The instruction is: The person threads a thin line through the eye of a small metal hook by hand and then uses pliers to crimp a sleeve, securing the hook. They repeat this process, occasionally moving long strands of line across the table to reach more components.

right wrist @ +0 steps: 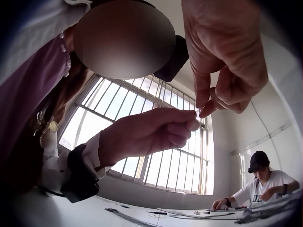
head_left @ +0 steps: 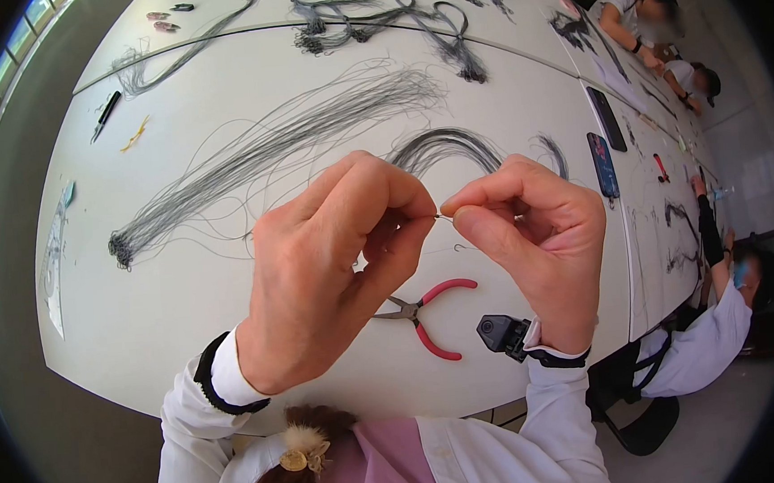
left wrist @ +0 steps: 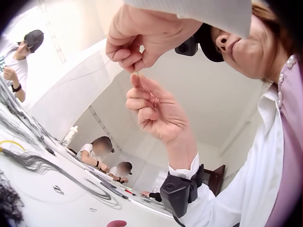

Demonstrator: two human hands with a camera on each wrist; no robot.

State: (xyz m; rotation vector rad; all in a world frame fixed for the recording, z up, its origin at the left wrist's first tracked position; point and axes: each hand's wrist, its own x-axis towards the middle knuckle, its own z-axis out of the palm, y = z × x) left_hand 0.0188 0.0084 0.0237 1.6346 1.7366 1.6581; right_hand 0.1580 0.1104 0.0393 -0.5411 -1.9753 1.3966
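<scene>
Both hands meet above the white table in the head view. My left hand (head_left: 330, 263) pinches a tiny dark piece (head_left: 436, 217) between thumb and forefinger. From the other side my right hand (head_left: 535, 240) pinches a short thin length beside it, fingertips nearly touching the left ones. Beneath the hands lie red-handled pliers (head_left: 424, 330), their jaws partly hidden by the left hand. A long bundle of dark thin strands (head_left: 281, 141) stretches behind the left hand, with a dark clump at its near end. A curved bundle (head_left: 452, 138) lies behind the right hand.
Looped strand bundles (head_left: 336, 21) lie along the far side. A black pen (head_left: 105, 116), a yellow tie (head_left: 135, 133) and a clear ruler (head_left: 55, 265) are at the left. Phones (head_left: 603, 163) lie at the right, and several people sit at the tables beyond.
</scene>
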